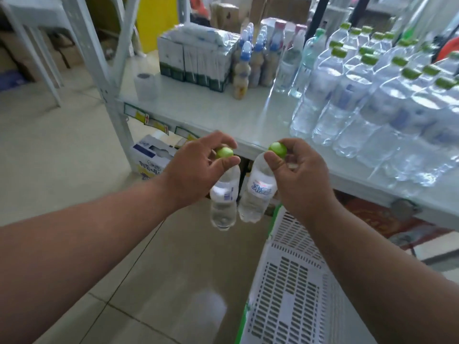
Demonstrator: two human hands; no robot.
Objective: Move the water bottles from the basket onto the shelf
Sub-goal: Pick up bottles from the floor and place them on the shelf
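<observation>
Both forearms reach out over the white basket (293,281). Each hand, left (196,167) and right (298,175), pinches a water bottle by its green cap, left bottle (223,202), right bottle (258,192), hanging just short of the shelf's (211,112) front edge, likely bound for the rows (385,100) at its right end.

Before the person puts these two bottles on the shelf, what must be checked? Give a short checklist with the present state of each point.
1. Left hand pinches the cap of the left bottle: ok.
2. Right hand pinches the cap of the right bottle: ok.
3. Bottles raised above the shelf edge: not ok, their bodies hang below it.
4. Free shelf surface left of the standing bottles: ok.
5. Bottles out of the basket: ok.
6. Caps screwed tight: cannot tell.
</observation>
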